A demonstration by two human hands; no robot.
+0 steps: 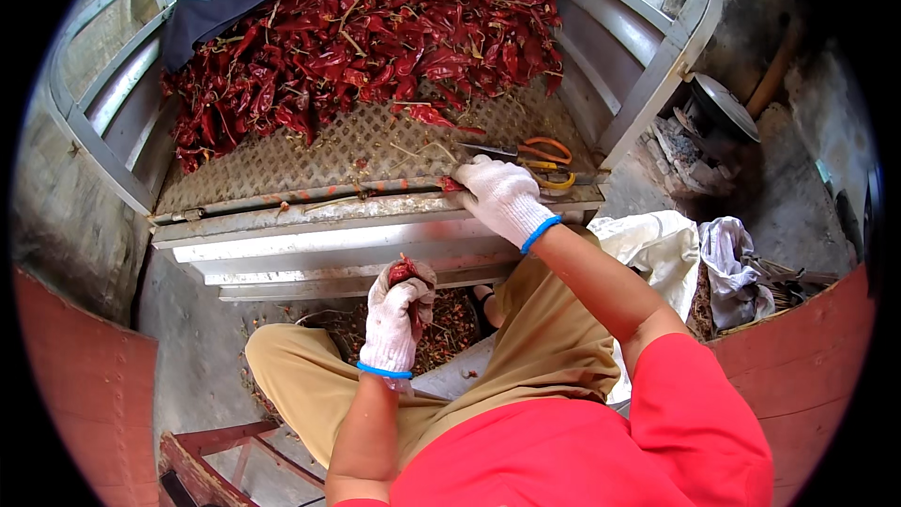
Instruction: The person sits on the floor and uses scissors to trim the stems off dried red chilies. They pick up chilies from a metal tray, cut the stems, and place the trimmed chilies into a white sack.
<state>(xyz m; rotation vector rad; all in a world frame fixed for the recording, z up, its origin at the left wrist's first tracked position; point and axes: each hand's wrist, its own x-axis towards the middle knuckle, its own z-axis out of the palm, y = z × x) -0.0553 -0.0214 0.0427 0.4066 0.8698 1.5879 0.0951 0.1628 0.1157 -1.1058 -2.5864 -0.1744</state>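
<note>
A large heap of dried red chili peppers [394,35] lies on the textured metal bed of a railed cart [338,134]. Before my lap, my left hand [398,310], in a white knit glove with a blue cuff, is closed around some dried red chilies [402,271]. My right hand [493,190], gloved the same way, is at the bed's front edge, its fingertips at a small red chili piece [449,184]. Scissors with orange and yellow handles [547,163] lie just beyond that hand; their blades point left. Whether the right fingers grip the piece is unclear.
Metal side rails [662,70] flank the bed, and a dark cloth [232,0] covers the heap's back left. White woven sacks [654,246] stand at right, below a lidded pot [725,105]. Chili scraps [447,324] lie below my hands. A wooden stool frame [204,465] is at lower left.
</note>
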